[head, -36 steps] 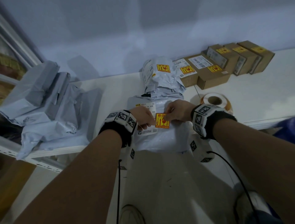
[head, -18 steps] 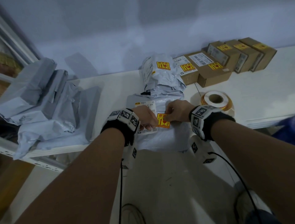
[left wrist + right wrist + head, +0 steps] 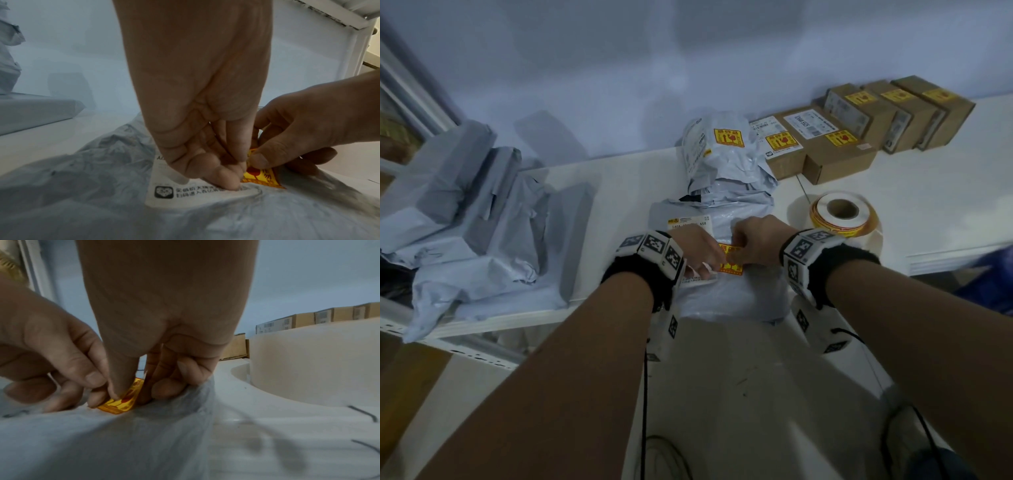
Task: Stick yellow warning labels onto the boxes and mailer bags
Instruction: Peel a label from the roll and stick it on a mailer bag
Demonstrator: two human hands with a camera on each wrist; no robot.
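Both hands have closed in over the yellow warning label (image 3: 730,264) since a second ago: more of it was exposed then, now only its near strip shows in the head view. Left hand (image 3: 697,251) has fingers curled down, tips pinning the label's left edge and the white shipping label (image 3: 185,192) beside it, likely to stop the soft film shifting. Right hand (image 3: 755,241) pinches the label's far part between thumb and fingers; the right wrist view shows that part lifted and curved off the mailer bag (image 3: 729,298), near edge already down. Looks like a lay-down from the near edge to avoid wrinkles. Bag sits at the table (image 3: 928,212) front edge, between the arms. Label roll (image 3: 840,214) is just right of it. Boxes (image 3: 835,150) at the back already carry labels, as does the bag pile (image 3: 722,164) behind. Grey bags (image 3: 465,219) at left show none.
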